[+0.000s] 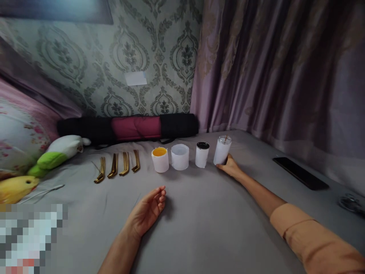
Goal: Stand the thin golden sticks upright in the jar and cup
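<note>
My right hand (230, 167) is wrapped round the lower part of a tall white-wrapped glass jar (221, 152), which tilts slightly to the right. A thin brown stick shows in its clear mouth. My left hand (151, 207) rests palm up near the middle of the sheet, fingers loosely curled and holding nothing. Beyond it stand a white-wrapped cup with an orange-yellow inside (161, 163), a wide white tub (180, 160) and a white container with a black inside (202, 156). To their left lie several bent golden-brown bundles of strips (114, 167) in a row.
A black and maroon roll (137, 127) lies along the wall. At the left are a green-and-white plush toy (58, 152), a yellow plush toy (17, 188) and a white cable (47, 192). A black phone (299, 173) lies at the right, near a dark metallic object (349, 201).
</note>
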`<state>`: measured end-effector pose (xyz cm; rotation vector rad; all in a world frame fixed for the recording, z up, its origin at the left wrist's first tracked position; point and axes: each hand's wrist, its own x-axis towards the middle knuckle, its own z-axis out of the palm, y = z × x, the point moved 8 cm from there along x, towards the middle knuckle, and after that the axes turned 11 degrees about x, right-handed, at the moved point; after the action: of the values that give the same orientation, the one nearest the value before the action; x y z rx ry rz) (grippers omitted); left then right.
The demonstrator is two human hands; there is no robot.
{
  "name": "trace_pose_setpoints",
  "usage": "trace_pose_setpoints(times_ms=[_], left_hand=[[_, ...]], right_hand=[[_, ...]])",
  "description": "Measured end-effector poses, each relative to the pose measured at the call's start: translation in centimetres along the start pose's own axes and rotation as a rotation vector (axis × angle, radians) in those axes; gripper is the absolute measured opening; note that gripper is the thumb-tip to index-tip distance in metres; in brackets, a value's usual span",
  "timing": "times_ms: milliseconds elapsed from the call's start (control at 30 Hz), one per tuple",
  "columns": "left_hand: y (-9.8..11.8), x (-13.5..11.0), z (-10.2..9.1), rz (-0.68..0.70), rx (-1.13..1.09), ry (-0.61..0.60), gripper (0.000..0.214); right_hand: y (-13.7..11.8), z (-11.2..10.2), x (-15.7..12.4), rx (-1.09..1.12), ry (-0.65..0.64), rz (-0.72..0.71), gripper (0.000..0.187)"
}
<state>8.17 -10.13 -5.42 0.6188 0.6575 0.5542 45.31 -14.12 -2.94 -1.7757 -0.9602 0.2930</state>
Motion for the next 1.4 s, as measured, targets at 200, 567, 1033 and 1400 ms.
trace_pose_setpoints(times_ms=[200,567,1033,1400], left_hand=[[-0.1,0.0,-0.1,-0.004,-0.002,0.007,0.013],[-0.1,0.1,0.0,-0.008,-0.024,-0.007,0.013],[0.1,0.2,0.3,0.004,-0.037,-0.035,0.009],[0.2,0.2,0.3,0.009,-0.05,-0.055,0.008]], right_hand=[[0.0,0.5,-0.4,-0.108,-0.01,0.034,0.071],[-0.1,-2.4,-3.3,0.294,0.289,0.273,0.039],[-4.2,4.0,-9.3,0.673,0.018,0.542,0.008],[-8.8,11.4,-12.3,0.687,-0.331,0.526,0.016]])
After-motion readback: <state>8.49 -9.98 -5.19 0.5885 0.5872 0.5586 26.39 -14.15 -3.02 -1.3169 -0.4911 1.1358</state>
